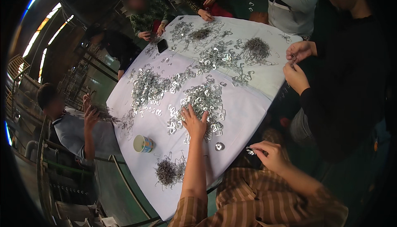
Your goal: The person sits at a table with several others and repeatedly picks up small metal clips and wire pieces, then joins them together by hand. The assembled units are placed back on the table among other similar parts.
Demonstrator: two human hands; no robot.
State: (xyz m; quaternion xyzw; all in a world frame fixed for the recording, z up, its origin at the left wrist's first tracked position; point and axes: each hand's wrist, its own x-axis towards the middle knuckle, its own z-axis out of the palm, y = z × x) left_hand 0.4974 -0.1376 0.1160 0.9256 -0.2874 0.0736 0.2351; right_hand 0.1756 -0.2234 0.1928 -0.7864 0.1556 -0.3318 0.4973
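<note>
My left hand (194,124) lies on a heap of shiny bent metal clips (206,99), its fingers spread over the near side. Off the table's near right edge, my right hand (271,156) is closed, fingertips pinching a small row of metal clips (250,150). A small round metal piece (219,146) rests on the white cloth to the right of my left forearm. Thin grey wire hooks (166,172) form a tangled pile left of that forearm.
A paper cup (143,143) stands near the left edge of the white-covered table (244,115). More clips (149,88) and a wire-hook heap (257,50) lie farther off, with a black phone (162,46). Several people surround the table; a dark-sleeved co-worker's hands (297,72) hold a clip.
</note>
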